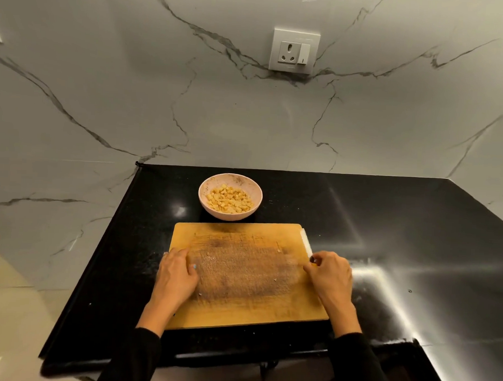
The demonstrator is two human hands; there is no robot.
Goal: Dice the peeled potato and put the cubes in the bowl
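On black tabletop (387, 213), from left to right: left hand (177, 276) resting palm down on left edge of wooden cutting board (248, 308), fingers gently bent over the board's worn middle, gripping nothing. Black sleeve (133, 355) covering the forearm below it. On the board's scratched, pale centre only a few tiny potato crumbs (211, 257), no whole potato. Just behind the board's far edge, close to it but whether touching not clear, pink bowl (230, 181) holding the potato cubes (229, 201), small and yellow, piled in its lower half. Further right, at the board's right edge, right hand (331, 276) with fingers curled, fingertips pinching a small dark part at the base of a white knife-like object (306, 240) lying along that edge; whether blade or handle, cannot tell. Right of the hand, bright reflections on the shiny tabletop. Behind everything, white marble wall (133, 98) with grey veins, and on it, above and to the right of the bowl, white socket with switch (294, 50).
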